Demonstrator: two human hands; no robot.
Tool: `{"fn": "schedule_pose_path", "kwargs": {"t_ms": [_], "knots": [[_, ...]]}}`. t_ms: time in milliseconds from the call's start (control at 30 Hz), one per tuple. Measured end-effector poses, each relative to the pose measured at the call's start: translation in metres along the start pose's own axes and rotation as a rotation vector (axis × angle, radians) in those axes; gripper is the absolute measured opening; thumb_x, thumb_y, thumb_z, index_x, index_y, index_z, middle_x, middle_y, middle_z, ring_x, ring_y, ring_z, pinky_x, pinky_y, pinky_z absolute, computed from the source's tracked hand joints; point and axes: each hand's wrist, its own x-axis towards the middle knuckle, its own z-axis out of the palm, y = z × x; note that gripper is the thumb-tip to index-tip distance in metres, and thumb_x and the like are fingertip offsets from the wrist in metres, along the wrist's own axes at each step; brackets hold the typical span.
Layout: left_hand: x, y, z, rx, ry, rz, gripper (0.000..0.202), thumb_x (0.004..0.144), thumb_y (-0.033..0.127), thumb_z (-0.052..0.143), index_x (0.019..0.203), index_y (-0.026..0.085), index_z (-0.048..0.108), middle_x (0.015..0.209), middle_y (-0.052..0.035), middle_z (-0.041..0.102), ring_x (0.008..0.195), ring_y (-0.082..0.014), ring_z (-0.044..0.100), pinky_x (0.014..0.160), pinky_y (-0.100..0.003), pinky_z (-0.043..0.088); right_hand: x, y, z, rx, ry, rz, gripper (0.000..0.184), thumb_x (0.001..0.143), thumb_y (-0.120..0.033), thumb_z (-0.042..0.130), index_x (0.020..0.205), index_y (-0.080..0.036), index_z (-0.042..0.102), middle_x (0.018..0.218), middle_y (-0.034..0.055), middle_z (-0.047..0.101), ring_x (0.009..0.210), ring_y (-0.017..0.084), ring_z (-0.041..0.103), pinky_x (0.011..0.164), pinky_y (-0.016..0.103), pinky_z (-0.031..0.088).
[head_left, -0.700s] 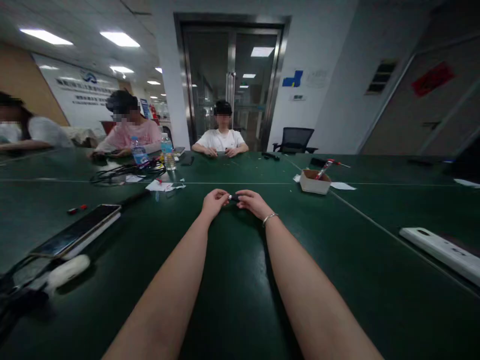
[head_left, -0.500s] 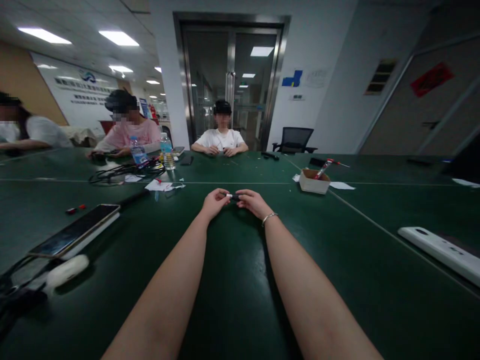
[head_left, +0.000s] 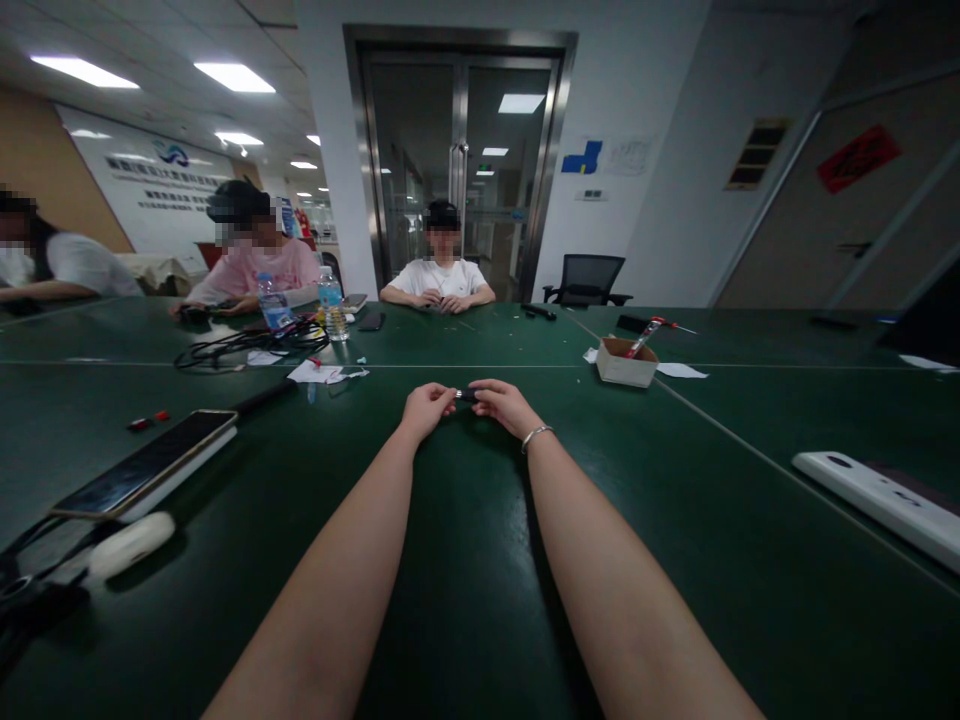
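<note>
My left hand (head_left: 427, 412) and my right hand (head_left: 506, 406) meet above the green table, straight ahead of me. Between them is a small black stick with a silver end (head_left: 469, 395), much like a USB stick. My right fingers are closed on its black body. The left thumb and fingers pinch at the silver end; whether a separate small piece is hidden in them I cannot tell. A bracelet (head_left: 537, 437) circles my right wrist.
To the left lie a phone on a white block (head_left: 150, 465), a white oval device (head_left: 133, 545) and cables. Bottles (head_left: 332, 305) stand farther back. A small box holding a screwdriver (head_left: 627, 365) is at right, a white device (head_left: 877, 500) nearer. Several people sit around the table.
Less of the silver end shows between my hands than before, and my left fingers have shifted slightly around it. The right hand keeps its hold. The view has moved slightly.
</note>
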Motion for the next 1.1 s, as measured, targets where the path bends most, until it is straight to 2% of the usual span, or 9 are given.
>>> {"fn": "schedule_pose_path", "kwargs": {"t_ms": [167,333,600,900,1100], "knots": [[-0.001,0.005,-0.004,-0.027,0.161,-0.046,0.029,0.08,0.041,0.059,0.08,0.013,0.067,0.076,-0.0066,0.069,0.063,-0.0119,0.061,0.059,-0.025,0.047,0.001,0.0,-0.001,0.05,0.084,-0.029,0.013,0.077,-0.006,0.064,0.087,-0.013,0.067,0.065,0.0014,0.067,0.047,0.006,0.061,0.047,0.015,0.053],[-0.006,0.013,0.004,-0.002,0.06,-0.059,0.023,0.078,0.036,0.063,0.074,0.013,0.064,0.065,-0.0032,0.065,0.056,-0.0106,0.058,0.054,-0.023,0.044,0.0,0.001,-0.001,0.005,-0.004,-0.009,0.017,0.076,-0.004,0.064,0.09,-0.013,0.068,0.066,0.0014,0.068,0.051,0.008,0.064,0.052,0.016,0.056],[-0.007,0.013,0.004,0.066,0.018,-0.059,0.026,0.079,0.04,0.059,0.071,0.015,0.062,0.06,-0.0007,0.061,0.053,-0.0106,0.055,0.052,-0.023,0.043,0.0,0.002,-0.002,0.013,-0.032,-0.01,0.021,0.076,-0.002,0.064,0.094,-0.013,0.067,0.066,0.0009,0.068,0.052,0.008,0.065,0.055,0.017,0.057],[-0.008,0.011,0.003,0.174,0.034,-0.024,0.037,0.079,0.05,0.054,0.066,0.016,0.062,0.058,-0.001,0.059,0.05,-0.0105,0.052,0.051,-0.023,0.041,-0.002,0.001,-0.002,0.011,-0.039,-0.013,0.02,0.073,-0.005,0.07,0.092,-0.012,0.07,0.074,0.0035,0.071,0.057,0.009,0.067,0.058,0.019,0.059],[-0.005,0.012,0.002,0.146,0.109,-0.048,0.042,0.079,0.053,0.052,0.062,0.016,0.062,0.055,-0.0015,0.058,0.048,-0.0106,0.049,0.051,-0.024,0.039,-0.002,-0.003,0.006,-0.008,-0.037,-0.079,0.02,0.072,-0.006,0.073,0.089,-0.013,0.071,0.077,0.0034,0.071,0.059,0.01,0.067,0.061,0.022,0.06]]}}
